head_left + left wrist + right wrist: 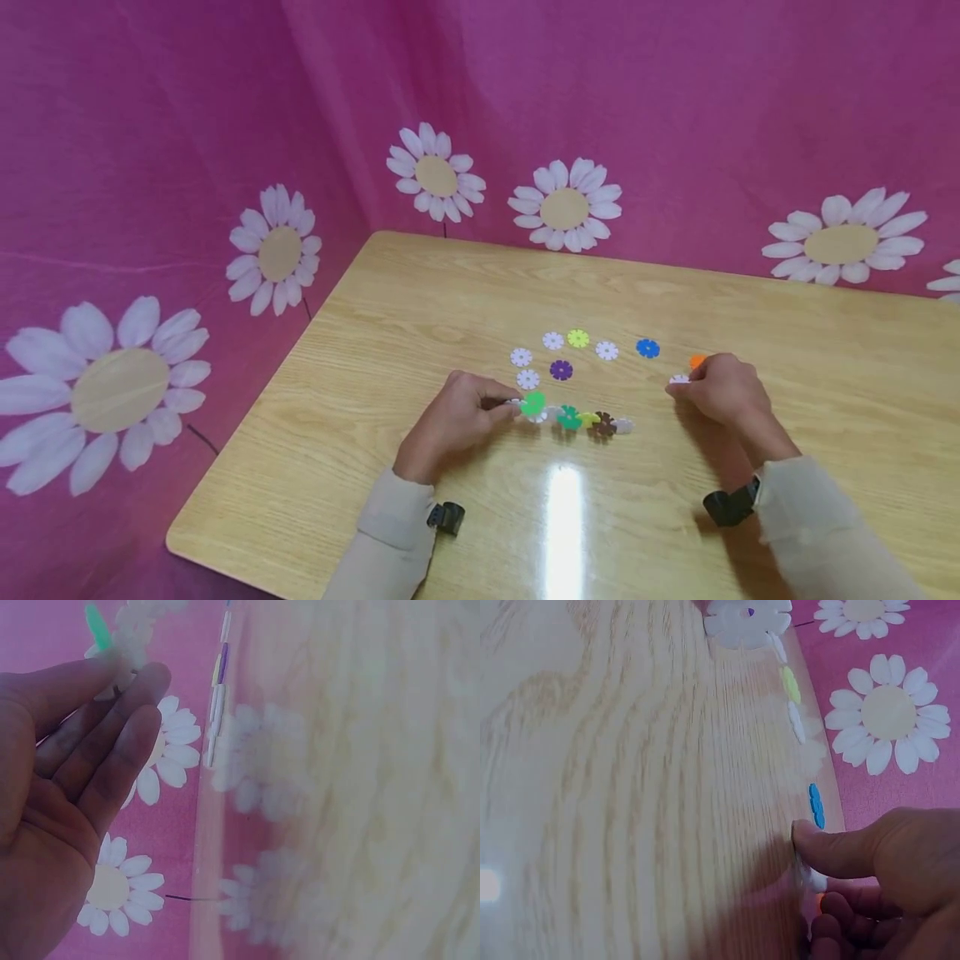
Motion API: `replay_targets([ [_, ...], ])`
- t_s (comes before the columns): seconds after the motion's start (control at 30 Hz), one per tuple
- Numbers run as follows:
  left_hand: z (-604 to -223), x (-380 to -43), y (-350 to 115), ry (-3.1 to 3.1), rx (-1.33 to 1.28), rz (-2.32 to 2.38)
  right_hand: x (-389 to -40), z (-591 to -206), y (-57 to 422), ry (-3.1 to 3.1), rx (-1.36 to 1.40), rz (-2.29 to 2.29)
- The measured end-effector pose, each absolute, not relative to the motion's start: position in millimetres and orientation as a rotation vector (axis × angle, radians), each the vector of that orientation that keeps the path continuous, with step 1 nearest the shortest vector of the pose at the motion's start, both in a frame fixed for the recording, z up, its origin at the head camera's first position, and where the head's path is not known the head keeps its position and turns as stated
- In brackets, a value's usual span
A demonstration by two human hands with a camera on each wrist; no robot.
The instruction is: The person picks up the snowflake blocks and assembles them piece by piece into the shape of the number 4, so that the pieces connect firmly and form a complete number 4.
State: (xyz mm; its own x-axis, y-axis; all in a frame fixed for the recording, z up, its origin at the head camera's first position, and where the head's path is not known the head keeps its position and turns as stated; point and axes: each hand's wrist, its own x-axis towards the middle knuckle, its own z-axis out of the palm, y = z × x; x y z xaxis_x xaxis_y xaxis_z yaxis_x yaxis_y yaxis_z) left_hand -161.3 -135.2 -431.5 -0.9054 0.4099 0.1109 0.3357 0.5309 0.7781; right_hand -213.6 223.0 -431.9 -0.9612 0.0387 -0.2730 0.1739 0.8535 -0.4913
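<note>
My left hand (pixel 461 414) pinches one end of a chain of notched plastic flower discs. A light green disc (pixel 533 404), a dark green disc (pixel 568 417), a brown disc (pixel 603 424) and several pale ones are joined in it. In the left wrist view, thumb and fingertips meet on a pale disc beside the green one (pixel 97 628). To the right, my right hand (pixel 731 392) pinches a loose white disc (pixel 679 380) at the tabletop. An orange disc (pixel 697 361) lies just behind it, partly hidden by the fingers.
Loose discs lie flat behind the chain: a blue one (pixel 648 348), a purple one (pixel 561 370), a yellow one (pixel 577 338) and several white ones (pixel 607 351). The wooden table (pixel 337 375) meets a pink cloth (pixel 675 125) with daisies at its back and left.
</note>
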Motion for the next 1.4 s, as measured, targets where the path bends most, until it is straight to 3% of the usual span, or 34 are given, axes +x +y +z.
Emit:
replay_targets([
  [0.57, -431, -161, -133, 2.651, 0.646, 1.35, -207, -433, 224, 2.804, 0.15, -0.868],
  [1.17, -429, -163, -132, 2.676, 0.675, 1.351, -200, -408, 203, 2.934, -0.487, -0.955],
  [1.4, -430, -163, -132, 2.683, 0.729, 1.369, -193, -393, 180, 2.876, -0.557, -1.005],
])
